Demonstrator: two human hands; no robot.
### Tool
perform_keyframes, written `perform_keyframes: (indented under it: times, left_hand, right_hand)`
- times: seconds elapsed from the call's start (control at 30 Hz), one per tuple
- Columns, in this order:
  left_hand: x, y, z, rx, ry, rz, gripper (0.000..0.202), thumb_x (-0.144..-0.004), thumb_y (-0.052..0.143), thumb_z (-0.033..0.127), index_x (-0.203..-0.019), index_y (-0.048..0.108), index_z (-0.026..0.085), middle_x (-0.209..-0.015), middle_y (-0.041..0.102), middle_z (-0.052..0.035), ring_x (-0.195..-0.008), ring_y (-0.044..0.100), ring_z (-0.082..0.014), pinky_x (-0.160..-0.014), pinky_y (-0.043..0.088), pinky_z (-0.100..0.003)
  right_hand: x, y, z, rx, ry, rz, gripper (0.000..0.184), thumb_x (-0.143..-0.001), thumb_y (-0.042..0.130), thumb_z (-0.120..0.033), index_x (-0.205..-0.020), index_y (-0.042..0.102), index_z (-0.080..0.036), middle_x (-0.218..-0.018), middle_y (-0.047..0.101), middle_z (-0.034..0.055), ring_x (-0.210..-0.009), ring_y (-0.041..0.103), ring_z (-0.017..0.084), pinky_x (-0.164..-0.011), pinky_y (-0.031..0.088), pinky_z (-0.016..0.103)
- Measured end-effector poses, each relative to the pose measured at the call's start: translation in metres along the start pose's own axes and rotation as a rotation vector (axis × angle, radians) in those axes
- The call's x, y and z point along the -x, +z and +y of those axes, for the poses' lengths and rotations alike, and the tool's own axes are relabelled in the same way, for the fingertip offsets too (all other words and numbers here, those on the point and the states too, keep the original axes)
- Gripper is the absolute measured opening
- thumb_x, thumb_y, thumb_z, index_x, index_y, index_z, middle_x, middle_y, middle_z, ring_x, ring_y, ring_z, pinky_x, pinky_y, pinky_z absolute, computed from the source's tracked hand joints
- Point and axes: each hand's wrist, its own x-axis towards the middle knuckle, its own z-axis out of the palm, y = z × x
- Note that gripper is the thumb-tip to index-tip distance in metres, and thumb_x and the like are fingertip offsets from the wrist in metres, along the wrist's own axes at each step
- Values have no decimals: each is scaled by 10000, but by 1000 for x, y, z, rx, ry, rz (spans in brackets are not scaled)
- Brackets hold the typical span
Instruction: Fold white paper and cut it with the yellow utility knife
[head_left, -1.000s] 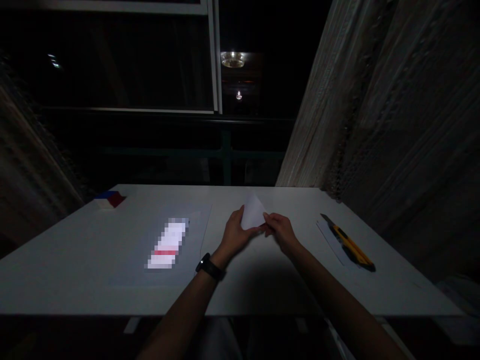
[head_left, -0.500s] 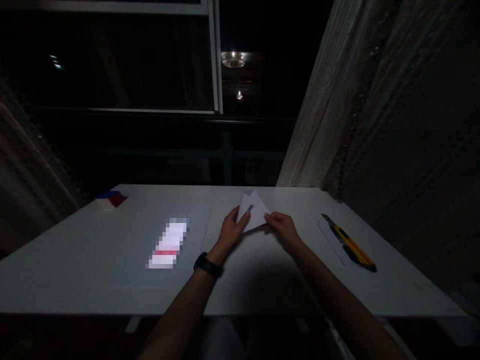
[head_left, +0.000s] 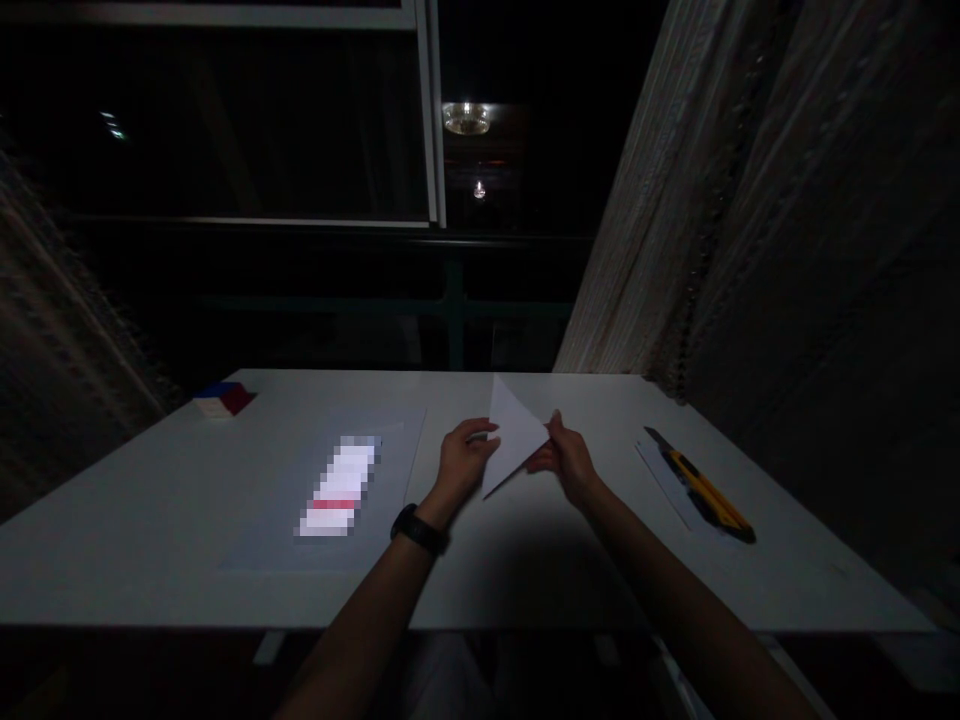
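Observation:
A folded piece of white paper (head_left: 514, 436), triangular in outline, is held up over the middle of the table. Its right corner is gripped by my right hand (head_left: 568, 460), thumb raised and fingers partly behind the sheet. My left hand (head_left: 461, 462), with a black watch (head_left: 417, 530) on the wrist, is at the paper's left edge. Its thumb and forefinger are apart there; whether they touch the paper is hard to see in the dim light.
On the white table (head_left: 172, 520) a lit, blurred-out phone screen (head_left: 337, 487) lies on a paper sheet (head_left: 409, 440) to the left. A red, blue and white cube (head_left: 223, 399) is at the far left. To the right, a yellow-black utility knife (head_left: 701, 488) lies with its blade out beside a paper strip (head_left: 660, 480). Curtains (head_left: 630, 200) hang behind.
The folded paper has been turned, showing a plain triangular face with a point downward. My left thumb has come off its face, and my right hand has shifted its grip on the right corner.

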Motion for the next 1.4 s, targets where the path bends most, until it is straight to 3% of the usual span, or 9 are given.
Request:
perform_keyframes:
  times: [0.2, 0.33, 0.4, 0.47, 0.63, 0.73, 0.97, 1.2, 1.4]
  left_hand:
    - [3, -3, 15, 327, -170, 7, 719, -636, 763, 350, -1262, 455, 175, -888, 665, -71, -601, 612, -120, -506, 471, -211]
    - [2, -8, 17, 367, -246, -53, 391, -644, 747, 407, -844, 623, 95, -642, 611, -22, -489, 547, -82, -431, 427, -171]
    - [0, -10, 14, 388, -275, -46, 329, -636, 754, 381, -733, 610, 102, -613, 595, -11, -472, 538, -73, -414, 414, -161]
    - [-1, -11, 11, 411, -328, -35, 297, -638, 755, 344, -730, 604, 105, -596, 590, -7, -464, 541, -76, -417, 425, -165]
    - [1, -8, 3, 367, -464, -121, 227, -647, 747, 246, -705, 583, 99, -588, 590, -17, -478, 560, -84, -453, 473, -176]
    - [3, -5, 1, 353, -499, -229, 212, -659, 741, 226, -735, 590, 97, -634, 611, -34, -522, 595, -101, -488, 506, -194]
    - [7, -2, 7, 400, -450, -194, 389, -664, 745, 158, -1020, 591, 131, -797, 663, -66, -665, 675, -186, -628, 585, -347]
    - [6, 1, 1, 392, -425, -125, 177, -679, 734, 140, -811, 635, 79, -752, 671, -82, -672, 670, -165, -696, 583, -320]
    - [13, 3, 1, 260, -545, -391, 179, -656, 752, 167, -751, 633, 72, -608, 666, -81, -559, 664, -173, -581, 570, -277]
  right_hand:
    - [3, -4, -5, 152, 24, -134, 436, -620, 724, -542, -620, 660, -111, -566, 658, 61, -479, 610, 145, -484, 533, 250]
    - [8, -10, -14, 176, 90, -333, 452, -682, 706, -461, -962, 690, -108, -677, 690, 71, -553, 646, 170, -540, 546, 290]
    - [10, -14, -19, 115, 69, -408, 658, -678, 725, -361, -1284, 512, -216, -805, 704, 47, -628, 663, 173, -591, 552, 317]
    - [11, -18, -22, 65, 58, -506, 848, -628, 752, -264, -1383, 367, -289, -914, 699, 39, -709, 669, 184, -654, 548, 347]
    - [8, -23, -25, 334, 2, -591, 444, -563, 772, -218, -999, 708, -164, -910, 704, 80, -869, 652, 234, -800, 492, 360]
    - [4, -29, -29, 515, -44, -557, 266, -543, 779, -248, -788, 752, -146, -847, 713, 80, -881, 640, 254, -824, 471, 360]
    - [1, -58, -34, 391, 127, -568, 250, -505, 797, -248, -723, 748, -135, -815, 719, 96, -718, 653, 208, -676, 499, 307]
    - [-1, -68, -33, 254, 124, -417, 255, -430, 822, -308, -615, 735, -153, -674, 712, 90, -626, 648, 201, -634, 497, 304]
    - [3, -80, -37, 256, 175, -405, 209, -413, 797, -299, -546, 721, -156, -670, 711, 124, -597, 644, 228, -581, 491, 327]
